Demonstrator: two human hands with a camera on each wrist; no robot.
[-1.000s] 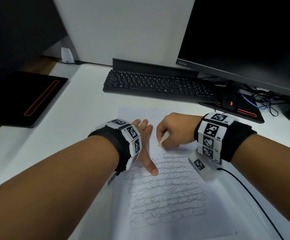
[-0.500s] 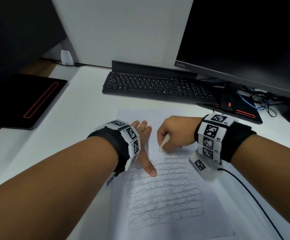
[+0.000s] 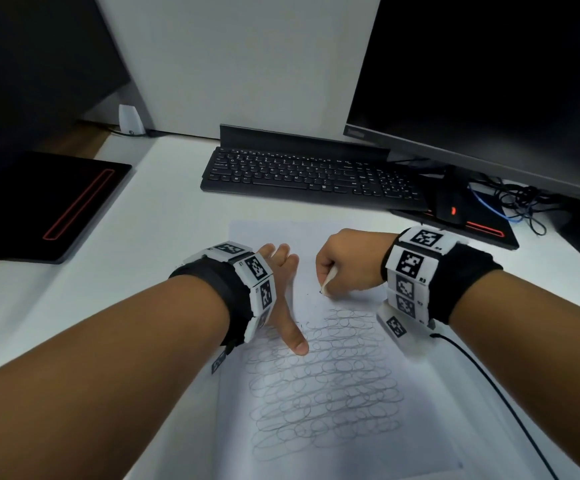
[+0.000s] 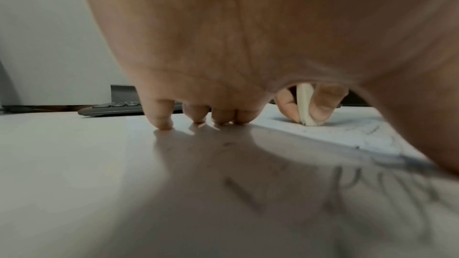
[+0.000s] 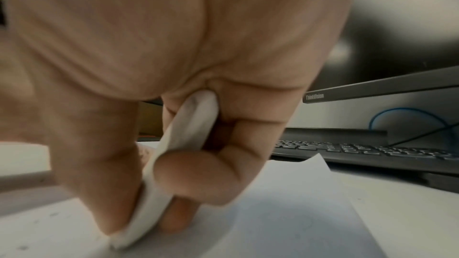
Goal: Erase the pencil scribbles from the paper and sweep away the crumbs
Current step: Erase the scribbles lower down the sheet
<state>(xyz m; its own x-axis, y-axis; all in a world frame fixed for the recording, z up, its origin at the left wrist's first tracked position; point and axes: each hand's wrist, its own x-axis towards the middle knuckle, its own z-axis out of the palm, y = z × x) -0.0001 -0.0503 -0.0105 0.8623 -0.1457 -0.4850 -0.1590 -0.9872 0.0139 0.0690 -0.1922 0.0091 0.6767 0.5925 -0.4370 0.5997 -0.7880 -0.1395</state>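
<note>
Paper (image 3: 333, 445), one sheet, is lying flat on the white desk (image 3: 136, 271), and pencil scribbles (image 3: 326, 386) in rows of loops are covering its middle and near part, while the far part is looking almost clean. Dark eraser crumbs (image 3: 311, 318) are lying scattered near the top row of loops; they are too small to count.

One white eraser (image 3: 328, 280) is standing tilted, its lower tip touching the sheet just beyond the top row. The right hand (image 3: 347, 263) is pinching it between the thumb and curled fingers (image 5: 198, 166), as the right wrist view shows closely.

The left hand (image 3: 281, 296) is lying on the sheet's left edge, holding nothing. Its four fingertips (image 4: 161, 123) are pressing down with the fingers fairly straight, three close together and one slightly apart, and the thumb is reaching out flat onto the scribbles.

Beyond the sheet, one black keyboard (image 3: 309, 178) is sitting in front of one dark monitor (image 3: 489, 81). One black pad (image 3: 49, 202) with a red outline is lying far left, and a second, similar one (image 3: 482, 233) is showing under the monitor.
</note>
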